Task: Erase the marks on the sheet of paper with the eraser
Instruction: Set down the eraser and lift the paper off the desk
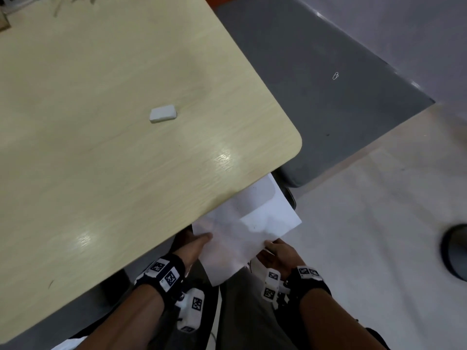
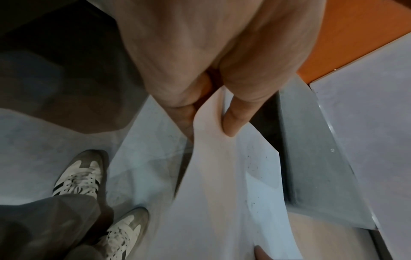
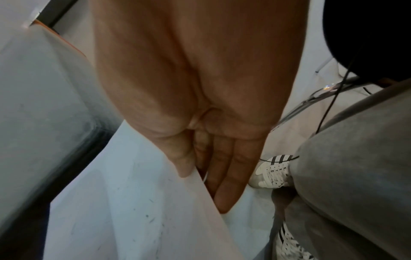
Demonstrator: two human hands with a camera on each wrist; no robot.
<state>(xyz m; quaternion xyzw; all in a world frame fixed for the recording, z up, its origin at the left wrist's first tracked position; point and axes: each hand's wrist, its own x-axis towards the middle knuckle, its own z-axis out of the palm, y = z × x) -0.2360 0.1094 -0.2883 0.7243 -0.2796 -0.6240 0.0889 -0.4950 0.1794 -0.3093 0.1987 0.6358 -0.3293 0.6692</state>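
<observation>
- The table (image 1: pixel 106 157) is being left bare of the paper; only the eraser is lying on its pale wood top, and its rounded near corner is overhanging the far end of the sheet.
- The floor (image 1: pixel 366 223) is being seen below the paper, so the sheet is judged to be carried in the air off the table's edge and not resting on anything.
- The sheet of paper (image 1: pixel 249 229) is being held low, in front of the person's legs, with its far end tucked under the table corner; it is sagging and curling between the two grips, probably because it is supported only at its near edges.
- The left hand (image 1: pixel 195 247) is gripping the sheet's left edge, the thumb lying on top and the fingers (image 2: pixel 231 121) curled beneath, as the left wrist view shows; this pinch is likely being used to keep the limp paper from folding.
- The right hand (image 1: pixel 276 255) is pinching the opposite edge, thumb above and long fingers (image 3: pixel 229 179) laid along the underside.
- The eraser (image 1: pixel 163 113) is lying flat on the table, well apart from both hands and untouched; since both hands are occupied, the paper would apparently have to be laid down before it could be picked up.
- The marks (image 3: pixel 150 218), small dark flecks and short strokes, are showing on the sheet, so erasing is judged not yet finished.
</observation>
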